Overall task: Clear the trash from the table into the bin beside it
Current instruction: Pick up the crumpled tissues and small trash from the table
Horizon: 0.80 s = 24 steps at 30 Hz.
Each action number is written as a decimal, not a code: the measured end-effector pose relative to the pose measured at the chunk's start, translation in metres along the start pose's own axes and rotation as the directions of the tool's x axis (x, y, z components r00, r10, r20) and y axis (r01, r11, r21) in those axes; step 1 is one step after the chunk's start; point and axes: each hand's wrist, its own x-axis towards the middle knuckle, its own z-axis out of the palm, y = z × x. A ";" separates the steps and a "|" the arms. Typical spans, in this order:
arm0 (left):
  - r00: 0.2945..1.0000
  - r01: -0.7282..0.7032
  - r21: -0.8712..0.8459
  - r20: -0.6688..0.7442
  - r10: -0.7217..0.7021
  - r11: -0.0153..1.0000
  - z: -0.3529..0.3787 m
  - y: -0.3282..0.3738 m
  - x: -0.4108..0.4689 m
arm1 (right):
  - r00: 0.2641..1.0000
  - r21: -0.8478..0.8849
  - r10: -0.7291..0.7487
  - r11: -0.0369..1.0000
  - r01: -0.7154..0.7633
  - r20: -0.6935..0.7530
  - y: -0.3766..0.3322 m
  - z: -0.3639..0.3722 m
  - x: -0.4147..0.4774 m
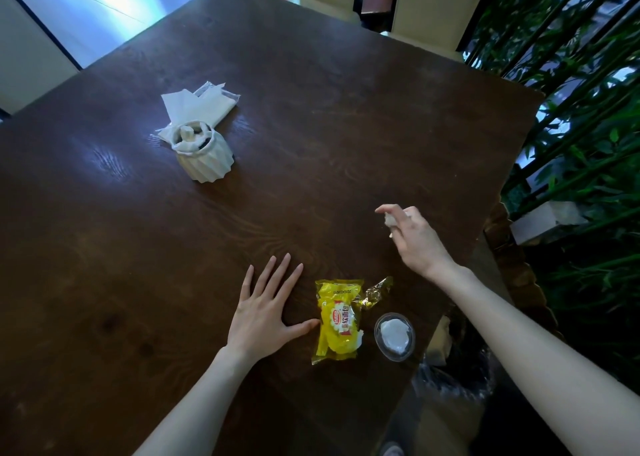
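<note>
The left hand (264, 312) lies flat on the dark wooden tabletop (311, 116), palm down, fingers (277, 272) spread and holding nothing; its thumb tip is just beside the yellow wrapper (337, 320). The right hand (415, 239) hovers above the tabletop near its right edge, its fingers closed in a pinch around a small crumpled white wad (390, 219) that shows between thumb and forefinger.

The wrapper lies flat near the front right part of the tabletop, with red and white printing on its face. A torn strip of shiny gold foil (375, 291) sits at its upper right corner, touching or just beside it; which one is hard to tell. Just to the right of the wrapper stands a small clear plastic cup (394, 336) with a white tissue inside, close to the table edge.

Beside the table, below its right front corner, the bin (453, 379) shows, lined with a crinkled clear bag, with some pale paper in it.

Well apart, on the far left of the tabletop, a white ribbed pot (204, 154) holds crumpled paper, and behind it lie white napkins (197, 106) in clear wrap
</note>
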 end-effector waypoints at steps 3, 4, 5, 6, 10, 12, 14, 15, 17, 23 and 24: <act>1.000 0.000 0.001 0.002 0.000 1.000 0.000 0.000 0.000 | 0.993 0.019 0.115 0.993 -0.114 -0.038 0.013 -0.006 0.002; 1.000 0.001 0.000 0.002 -0.001 1.000 0.000 0.000 0.000 | 0.987 0.023 0.153 0.988 -0.152 -0.056 0.017 -0.007 0.003; 1.000 0.001 -0.001 0.002 -0.001 1.000 -0.001 0.000 0.000 | 0.979 0.025 0.191 0.982 -0.189 -0.070 0.020 -0.007 0.004; 1.000 0.002 -0.003 0.000 -0.002 1.000 -0.001 0.000 0.000 | 0.970 0.026 0.229 0.973 -0.228 -0.080 0.023 -0.007 0.005; 1.000 0.003 0.000 0.004 -0.003 1.000 -0.001 0.000 -0.001 | 0.923 0.028 0.370 0.929 -0.369 -0.110 0.029 -0.003 0.010; 1.000 0.006 0.001 0.008 -0.006 1.000 -0.001 0.000 0.000 | 0.914 0.009 0.388 0.921 -0.390 -0.117 0.029 -0.001 0.011; 1.000 0.008 -0.004 0.009 -0.007 1.000 -0.001 0.000 0.000 | 0.913 0.005 0.387 0.921 -0.390 -0.128 0.027 0.001 0.014; 1.000 0.007 -0.007 0.009 -0.007 1.000 -0.001 0.000 0.000 | 0.912 -0.001 0.386 0.921 -0.390 -0.136 0.025 0.001 0.016; 1.000 0.007 -0.010 0.010 -0.007 1.000 -0.001 0.000 0.000 | 0.910 -0.035 0.385 0.918 -0.394 -0.151 0.022 0.003 0.020; 1.000 0.009 0.001 0.020 -0.009 1.000 -0.002 0.001 0.000 | 0.881 -0.114 0.437 0.881 -0.460 -0.183 0.016 0.007 0.027; 1.000 0.010 -0.001 0.021 -0.010 1.000 -0.002 0.001 0.000 | 0.877 -0.125 0.442 0.875 -0.468 -0.189 0.015 0.008 0.027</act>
